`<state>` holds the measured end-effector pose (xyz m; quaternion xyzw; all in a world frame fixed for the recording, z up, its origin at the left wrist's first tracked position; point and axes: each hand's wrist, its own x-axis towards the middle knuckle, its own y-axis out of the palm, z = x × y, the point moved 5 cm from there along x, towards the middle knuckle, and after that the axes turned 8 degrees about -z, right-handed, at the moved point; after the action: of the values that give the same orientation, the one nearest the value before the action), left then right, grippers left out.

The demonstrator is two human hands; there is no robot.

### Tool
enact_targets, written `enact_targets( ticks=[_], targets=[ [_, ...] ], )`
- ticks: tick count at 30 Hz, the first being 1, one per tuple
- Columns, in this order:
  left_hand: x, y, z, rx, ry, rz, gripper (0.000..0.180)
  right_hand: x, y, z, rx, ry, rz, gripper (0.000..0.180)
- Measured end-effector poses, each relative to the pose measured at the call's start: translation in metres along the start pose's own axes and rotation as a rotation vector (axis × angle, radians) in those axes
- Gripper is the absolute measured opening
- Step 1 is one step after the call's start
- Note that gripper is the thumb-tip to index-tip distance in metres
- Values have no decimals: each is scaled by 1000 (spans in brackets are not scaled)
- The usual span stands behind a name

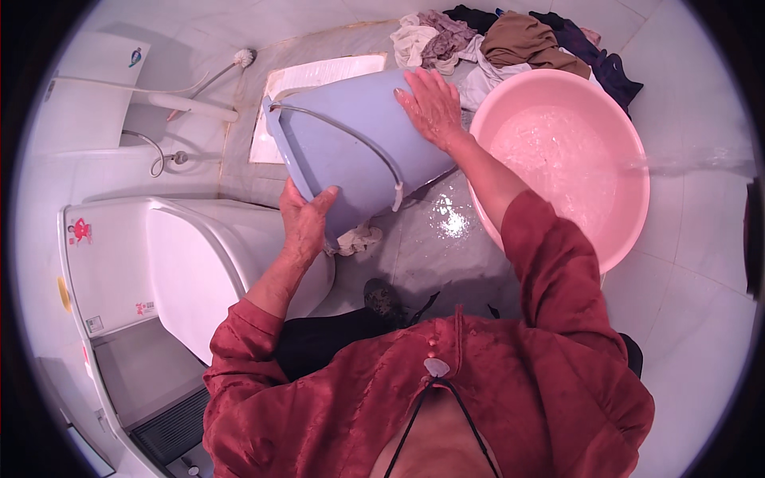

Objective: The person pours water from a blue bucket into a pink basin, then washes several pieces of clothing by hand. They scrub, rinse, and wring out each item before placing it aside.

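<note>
Left grip [304,223] pinches the bucket's flared rim, thumb on the near side, the other fingers mostly hidden. Right grip [432,110] lies spread, palm down, on the bucket's side toward its base. From my remote seat, 2 contacts on 1 thing.

Lilac-blue bucket [358,171] is tipped over ahead of the torso, mouth toward the left, base toward the pink basin [625,215]. I see only a narrow gap between base and basin; the right forearm crosses the basin's near-left edge. On the left, a white appliance [191,279] crowds the other forearm. Room to move shows mainly on the wet floor [446,275] between appliance and basin.

Bucket wall: smooth, tapered. Thin wire handle [357,138] bows across it, ending in a pale sleeve. Basin: round, smooth, plastic-looking, rippled water [558,155] inside; a clear stream [689,163] enters from the right. Rumpled clothes [530,44], brown, white, mauve and dark, heap behind it. Crumpled pale cloth [360,239] sits below the bucket.

Bucket's inside turned from me: contents unreadable. I cannot tell how its underside is supported. White ribbed panel [323,72] behind is partly covered. Stream's source unclear at the dark rim; 1 patterned shoe [384,299] shows only in part.
</note>
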<state>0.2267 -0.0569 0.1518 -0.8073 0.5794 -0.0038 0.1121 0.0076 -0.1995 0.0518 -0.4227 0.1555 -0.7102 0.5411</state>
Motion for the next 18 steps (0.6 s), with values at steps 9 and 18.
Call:
enact_targets(
  ticks=[9, 18],
  targets=[
    [-11, 21, 17, 356, 149, 193, 34, -12, 12, 2, 55, 145, -191, 53],
    [-24, 5, 34, 555, 111, 448, 41, 38, 20, -1, 55, 158, 378, 51]
  ],
)
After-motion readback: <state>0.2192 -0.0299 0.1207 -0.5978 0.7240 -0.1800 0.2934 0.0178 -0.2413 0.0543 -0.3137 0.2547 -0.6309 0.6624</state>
